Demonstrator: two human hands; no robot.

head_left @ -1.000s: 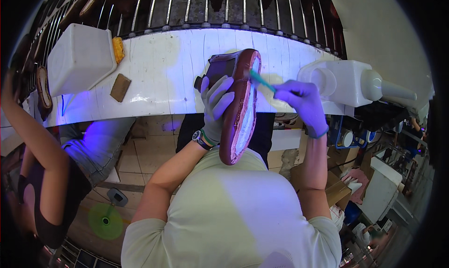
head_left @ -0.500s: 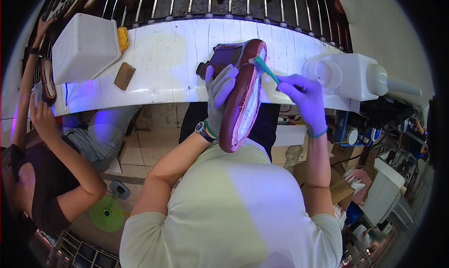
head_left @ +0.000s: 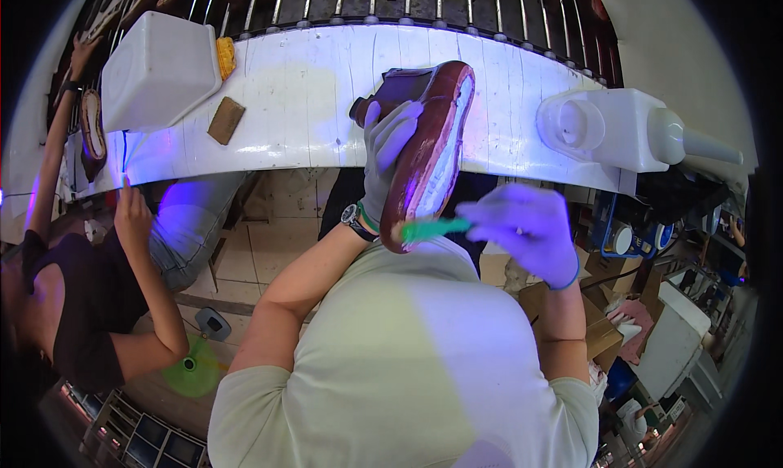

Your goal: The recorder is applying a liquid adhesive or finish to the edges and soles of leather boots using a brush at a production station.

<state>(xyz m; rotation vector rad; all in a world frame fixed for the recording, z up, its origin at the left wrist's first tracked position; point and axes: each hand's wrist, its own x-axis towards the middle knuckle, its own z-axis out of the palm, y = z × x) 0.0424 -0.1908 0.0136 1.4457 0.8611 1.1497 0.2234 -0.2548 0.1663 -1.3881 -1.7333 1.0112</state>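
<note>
My gloved left hand (head_left: 387, 151) is closed around a dark red shoe upper (head_left: 418, 144), holding it sole side out over the table's front edge. A pale strip runs along the shoe's bottom, and its far end is near the table top. In my gloved right hand (head_left: 520, 226), somewhat blurred, is a small green-handled brush (head_left: 436, 228). The brush's bristles touch the near end of the shoe, along the rim of the bottom. A watch sits on my left wrist.
The white table (head_left: 277, 84) curves across in front of me. On it stand a white plastic container (head_left: 159, 72), a brown block (head_left: 226, 120) and, at right, a white jug with a cup (head_left: 581, 125). A metal roller rack lies beyond. At left a co-worker (head_left: 90, 305) handles another brush.
My right hand has moved the brush toward me, from the shoe's far half down to its near end. The co-worker's nearer hand now holds a thin blue brush.
</note>
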